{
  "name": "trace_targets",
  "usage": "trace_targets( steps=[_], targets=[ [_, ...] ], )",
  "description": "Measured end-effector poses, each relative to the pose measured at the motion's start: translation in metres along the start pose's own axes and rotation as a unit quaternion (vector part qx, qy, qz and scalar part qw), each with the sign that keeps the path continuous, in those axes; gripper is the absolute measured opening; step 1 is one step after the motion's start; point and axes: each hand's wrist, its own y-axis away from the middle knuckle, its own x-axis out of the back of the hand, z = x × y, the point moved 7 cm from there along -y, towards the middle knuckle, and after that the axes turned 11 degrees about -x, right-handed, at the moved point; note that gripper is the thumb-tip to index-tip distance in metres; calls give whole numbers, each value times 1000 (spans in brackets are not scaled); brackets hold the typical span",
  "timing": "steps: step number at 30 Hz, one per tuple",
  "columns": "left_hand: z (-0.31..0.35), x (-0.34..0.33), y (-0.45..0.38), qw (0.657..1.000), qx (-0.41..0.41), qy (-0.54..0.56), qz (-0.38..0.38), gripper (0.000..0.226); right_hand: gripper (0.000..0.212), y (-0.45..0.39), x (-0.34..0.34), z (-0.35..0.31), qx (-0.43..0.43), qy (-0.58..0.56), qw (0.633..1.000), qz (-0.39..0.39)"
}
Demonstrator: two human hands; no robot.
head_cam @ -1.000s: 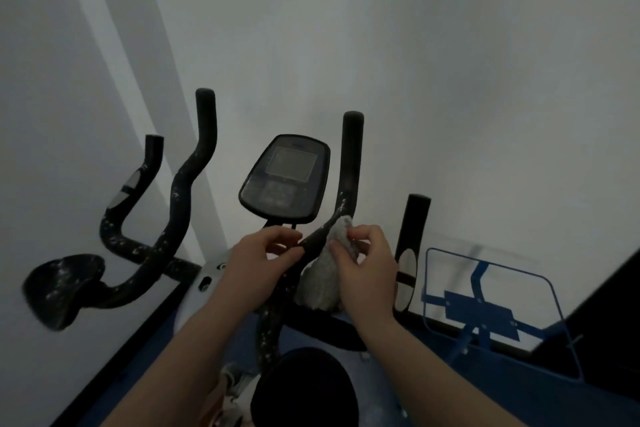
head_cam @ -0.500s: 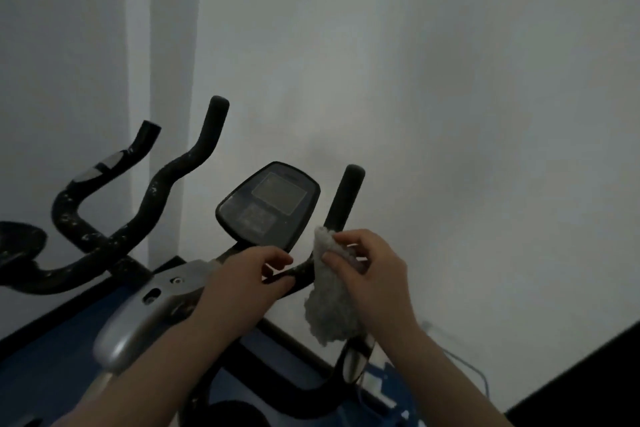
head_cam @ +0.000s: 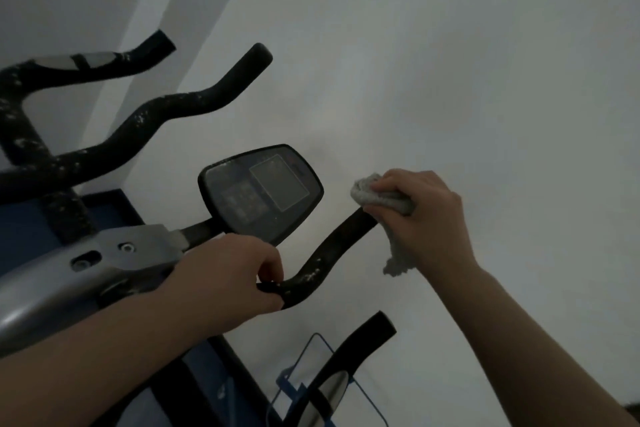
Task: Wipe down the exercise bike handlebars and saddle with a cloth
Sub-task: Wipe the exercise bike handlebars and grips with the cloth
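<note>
Two hands work one curved, foam-padded black handlebar (head_cam: 329, 253): right hand (head_cam: 422, 218) wraps a nubby grey cloth (head_cam: 374, 196) over its tip, left hand (head_cam: 228, 284) grips its lower bend below the glossy console (head_cam: 261, 192).

1. The cloth (head_cam: 381, 198) is seen to be a grey, nubbly, terry-like fabric, matt and rough, with a frayed end hanging loose.
2. The handlebar (head_cam: 325, 253) is covered in a matt black, foam-like grip, and pale flecks are scattered over its surface.
3. The same speckled black covering is shown on the left handlebars (head_cam: 145, 121).
4. The console (head_cam: 259, 192) is made of dark, smooth plastic with a slight sheen, and its screen (head_cam: 278, 182) looks flat and grey with a dusty film.
5. The frame cover (head_cam: 86, 270) appears as silver-grey, smooth, semi-gloss metal or plastic; which cannot be told.
6. The wall (head_cam: 450, 62) is painted white and matt.
</note>
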Motion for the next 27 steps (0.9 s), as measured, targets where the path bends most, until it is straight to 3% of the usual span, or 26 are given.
trace_targets(
  steps=[3,7,11,13,17,20,22,25,27],
  targets=[
    [0,-2,2,1000,2,11,14,15,22,13,-14,-6,31,28,999,4],
    [1,-1,5,1000,1,9,23,15,19,47,-51,-21,85,81,990,-75],
    [3,-1,6,1000,-5,-3,31,15,15,47,-53,-8,-50,-45,981,-182],
    [3,-2,7,999,-4,-9,34,13,20,43,-46,-10,-53,-43,989,-129],
    [1,-3,9,999,7,1,42,13,25,58,-61,-18,19,75,996,-43],
    [0,-2,9,999,14,-2,44,15,21,68,-68,-9,-39,-24,997,-60],
    [1,-1,8,999,20,-6,46,16,20,70,-70,-7,-77,-76,988,-110],
    [3,0,11,999,21,-17,47,18,16,61,-71,-11,-96,-110,958,-248],
    [7,-1,15,998,20,-26,51,21,12,50,-60,-13,-49,-74,969,-232]
  ],
)
